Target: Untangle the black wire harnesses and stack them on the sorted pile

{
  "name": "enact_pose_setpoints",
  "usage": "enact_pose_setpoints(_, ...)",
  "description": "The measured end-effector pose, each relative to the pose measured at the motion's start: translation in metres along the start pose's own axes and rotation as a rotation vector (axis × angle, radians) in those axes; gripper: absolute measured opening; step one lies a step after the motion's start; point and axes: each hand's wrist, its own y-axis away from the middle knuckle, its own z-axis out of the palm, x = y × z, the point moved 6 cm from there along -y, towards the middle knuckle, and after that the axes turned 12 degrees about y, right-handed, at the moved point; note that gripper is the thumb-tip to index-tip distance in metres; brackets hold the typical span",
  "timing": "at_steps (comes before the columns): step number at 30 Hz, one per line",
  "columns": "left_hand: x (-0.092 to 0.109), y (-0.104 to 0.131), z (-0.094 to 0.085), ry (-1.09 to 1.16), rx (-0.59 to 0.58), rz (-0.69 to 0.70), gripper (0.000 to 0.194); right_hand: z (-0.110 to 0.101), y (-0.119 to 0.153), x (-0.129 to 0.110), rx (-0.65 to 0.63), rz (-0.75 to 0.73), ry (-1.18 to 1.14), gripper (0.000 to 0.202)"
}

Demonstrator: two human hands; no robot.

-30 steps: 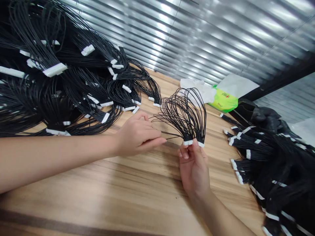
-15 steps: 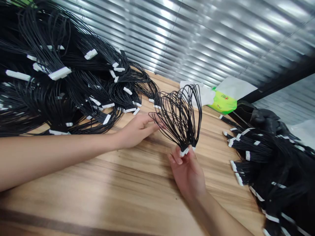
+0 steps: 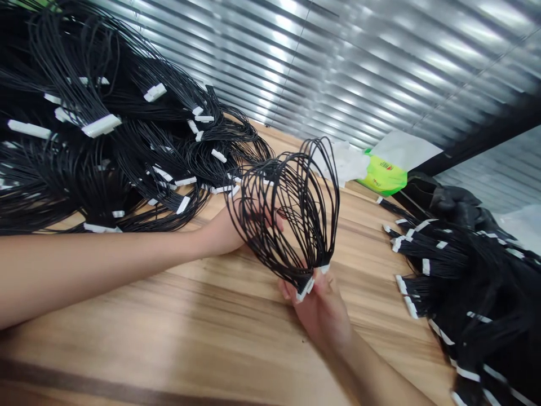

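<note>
My right hand (image 3: 323, 310) is closed on a wire harness (image 3: 291, 208), pinching it near its white connectors (image 3: 305, 288). The harness's thin black wires fan upward in wide loops and bend back down to a second white connector end beside the first. Behind these loops, to the left, is my left hand (image 3: 230, 228). Its fingers are partly covered by the wires but look stretched and apart, without a grip on anything visible. Whether they touch the wires, I cannot tell.
A large heap of black wire harnesses (image 3: 127, 146) with white connectors fills the left side. Another pile of harnesses (image 3: 477, 282) lies along the right edge. At the back, a green tissue pack (image 3: 384, 173) and white paper sit before a ribbed metal wall (image 3: 270, 67) on the wooden table (image 3: 190, 327).
The harness has tilted left and toward me, its loops now covering my left hand's fingers. Its two connector ends have spread apart, and my right hand has dipped slightly.
</note>
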Motion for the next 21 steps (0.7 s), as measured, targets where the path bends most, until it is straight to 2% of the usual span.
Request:
enact_pose_setpoints(2,-0.003,0.002,0.001,0.132,-0.012,-0.034,0.026,0.001,0.000,0.002,-0.024,0.031,-0.013,0.025)
enact_pose_setpoints(5,-0.013,0.005,0.000,0.318,0.054,-0.142,0.019,0.004,0.000,0.002,-0.070,0.049,-0.051,0.027)
enact_pose_setpoints(8,-0.020,0.007,0.000,0.357,0.135,-0.195,0.010,0.004,0.001,0.002,-0.085,0.044,-0.047,0.028)
enact_pose_setpoints(10,-0.021,0.007,0.002,0.370,0.141,-0.198,0.012,0.003,0.002,0.002,-0.070,0.056,-0.028,0.025)
enact_pose_setpoints(13,-0.015,0.007,0.008,0.311,0.041,-0.132,0.020,0.002,0.003,0.005,-0.031,0.102,-0.023,0.025)
enact_pose_setpoints(16,-0.006,0.009,0.011,0.205,-0.065,-0.067,0.029,0.003,0.003,0.006,-0.053,0.123,-0.012,0.025)
enact_pose_setpoints(19,0.001,0.010,0.008,0.162,-0.097,-0.079,0.034,0.006,0.003,0.007,-0.104,0.124,0.017,0.026)
enact_pose_setpoints(21,0.004,0.009,0.006,0.095,-0.084,-0.089,0.035,0.004,0.002,0.007,-0.072,0.117,0.030,0.026)
